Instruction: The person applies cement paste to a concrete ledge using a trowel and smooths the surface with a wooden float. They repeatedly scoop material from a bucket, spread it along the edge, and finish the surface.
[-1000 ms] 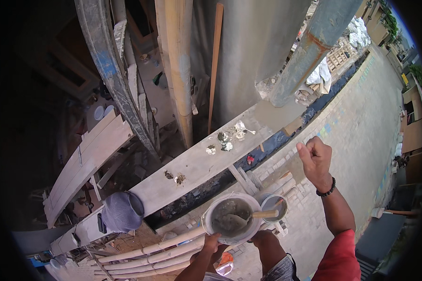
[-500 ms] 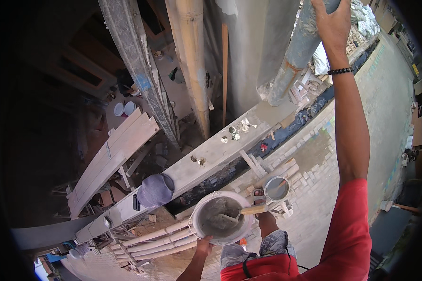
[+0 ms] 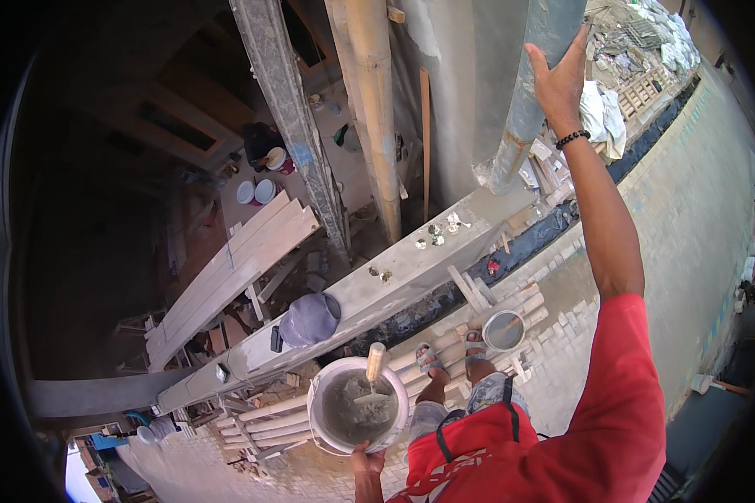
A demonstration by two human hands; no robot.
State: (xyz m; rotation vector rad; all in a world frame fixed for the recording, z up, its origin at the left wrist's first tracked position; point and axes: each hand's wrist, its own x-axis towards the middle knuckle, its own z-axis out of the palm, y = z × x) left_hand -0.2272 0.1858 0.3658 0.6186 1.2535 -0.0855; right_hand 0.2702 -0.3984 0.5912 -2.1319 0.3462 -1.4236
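My left hand (image 3: 367,459), at the bottom edge, grips the rim of a pale bucket (image 3: 319,402) of wet grey mortar. A trowel with a wooden handle (image 3: 376,360) stands in the mortar, its blade partly sunk. Above, at the upper right, my right hand (image 3: 562,84) is wrapped round an upright grey pipe (image 3: 516,130), thumb to the left. Beside me runs a concrete ledge (image 3: 407,272) bearing white and dark lumps (image 3: 436,236), a purple-grey cap or cloth (image 3: 309,320) and a small black object (image 3: 276,339). A smaller bucket (image 3: 503,331) is near my sandalled feet.
I stand on bamboo poles (image 3: 268,419) above paving (image 3: 679,210). A dark trench (image 3: 625,163) follows the ledge. Beyond it lean planks (image 3: 226,277), a bamboo post (image 3: 369,126) and a metal beam (image 3: 285,109). A crouching person (image 3: 256,142) is down inside. Sacks and rubble (image 3: 646,42) lie upper right.
My right hand has risen from above the paving onto the pipe and holds it. The bucket in my left hand has moved left, and its trowel handle has turned from pointing right to upward.
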